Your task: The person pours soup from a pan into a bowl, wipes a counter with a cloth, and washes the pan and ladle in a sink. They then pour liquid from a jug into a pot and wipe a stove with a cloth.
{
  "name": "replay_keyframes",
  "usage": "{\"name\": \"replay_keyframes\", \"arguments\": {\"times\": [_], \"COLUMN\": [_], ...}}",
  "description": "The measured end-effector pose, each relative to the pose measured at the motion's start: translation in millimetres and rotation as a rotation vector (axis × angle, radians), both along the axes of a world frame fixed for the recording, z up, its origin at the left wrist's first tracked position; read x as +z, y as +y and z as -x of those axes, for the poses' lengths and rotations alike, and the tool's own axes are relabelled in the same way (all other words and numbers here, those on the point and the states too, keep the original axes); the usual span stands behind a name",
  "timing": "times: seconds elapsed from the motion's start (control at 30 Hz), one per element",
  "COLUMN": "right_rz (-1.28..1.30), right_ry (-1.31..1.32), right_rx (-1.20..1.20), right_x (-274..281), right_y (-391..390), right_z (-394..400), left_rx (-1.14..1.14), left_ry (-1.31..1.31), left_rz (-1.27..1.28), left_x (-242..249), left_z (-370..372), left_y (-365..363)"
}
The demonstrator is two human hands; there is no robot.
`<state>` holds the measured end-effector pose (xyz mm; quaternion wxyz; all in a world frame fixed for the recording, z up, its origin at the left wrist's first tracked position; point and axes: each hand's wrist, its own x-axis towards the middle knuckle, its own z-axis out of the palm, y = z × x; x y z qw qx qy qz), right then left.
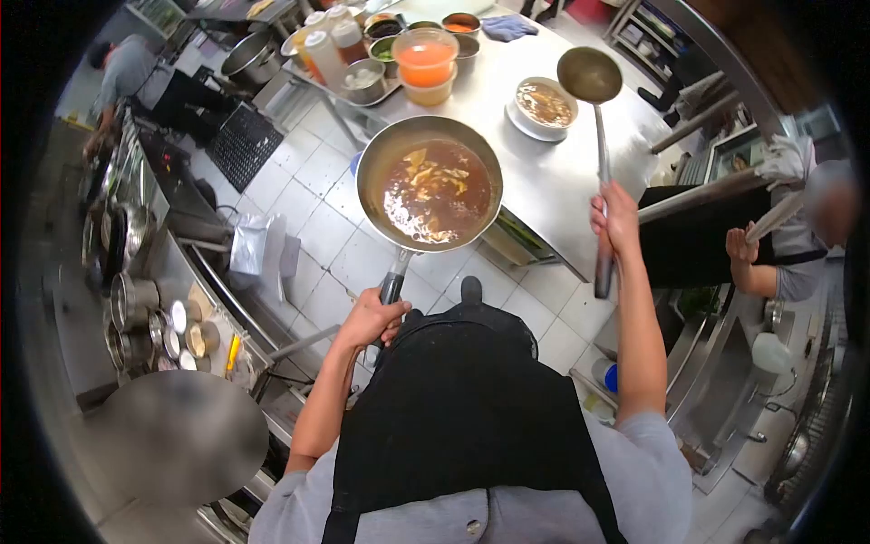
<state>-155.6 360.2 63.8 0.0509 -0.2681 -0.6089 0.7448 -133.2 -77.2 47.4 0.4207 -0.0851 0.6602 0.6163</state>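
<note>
My left hand is wrapped round the black handle of a frying pan, held level in front of me over the floor and the table's near edge. Brown broth with pale yellowish pieces fills much of the pan. In my right hand is the long handle of a ladle, its bowl raised at the far end, over the steel table. Left of the ladle, a white bowl with similar brown soup stands on the table, apart from both hands.
The steel table carries squeeze bottles, stacked tubs with orange contents, small metal containers and a blue cloth. A co-worker bends at the left counter. Another person's hand shows at right, near a sink.
</note>
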Motion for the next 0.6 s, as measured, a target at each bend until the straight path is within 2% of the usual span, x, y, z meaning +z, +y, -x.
{"name": "replay_keyframes", "arguments": {"times": [0.07,0.13,0.17,0.23,0.27,0.4,0.6], "right_rz": [-0.053,-0.436,-0.441,-1.046,-1.124,-1.297,-1.285], "right_ry": [-0.032,-0.136,-0.139,-0.018,-0.01,0.082,0.089], "right_rx": [0.04,0.27,0.273,0.548,0.596,0.702,0.797], "right_x": [37,62,65,71,81,64,66], "right_y": [-17,-31,-38,-59,-77,-112,-131], "right_z": [-30,-55,-61,-68,-67,-55,-78], "left_rx": [-0.02,-0.019,-0.027,-0.025,-0.04,-0.073,-0.094], "left_ry": [0.008,0.005,0.012,0.011,0.018,0.036,0.069], "left_rz": [0.01,-0.013,-0.028,-0.021,-0.016,-0.042,-0.068], "left_x": [-1,-5,-7,-5,-6,-11,-8], "left_z": [-1,-1,0,1,1,2,2], "left_y": [-6,-12,-16,-22,-25,-38,-52]}}
